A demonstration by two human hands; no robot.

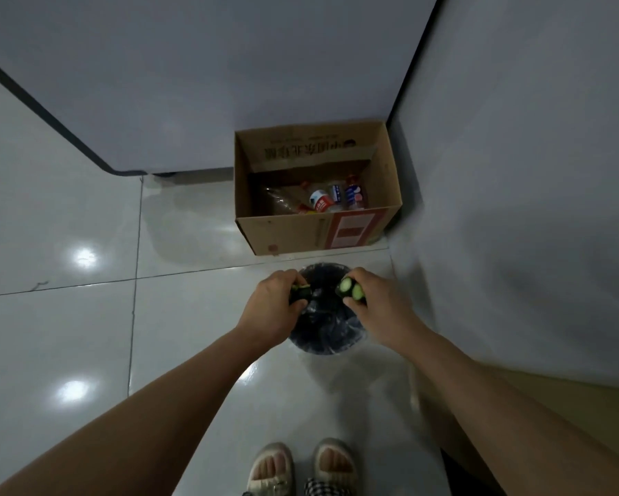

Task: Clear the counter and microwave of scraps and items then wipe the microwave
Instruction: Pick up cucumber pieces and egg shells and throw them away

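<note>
Your left hand [272,302] curls around dark green cucumber scraps [50,291]; your right hand [376,302] pinches cut cucumber pieces [351,289], pale faces showing. Directly beneath both grips: round bin [322,338], black liner. Beyond the grips: open cardboard box [293,234] holding plastic bottles [320,201]; printed lettering, unreadable.

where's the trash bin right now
In the head view, the trash bin stands on the floor lower centre, under both hands, just in front of the cardboard box.

Glossy pale floor tiles [68,216] mirror ceiling lights; grey walls [515,137], perhaps cabinet fronts, meet behind.
</note>
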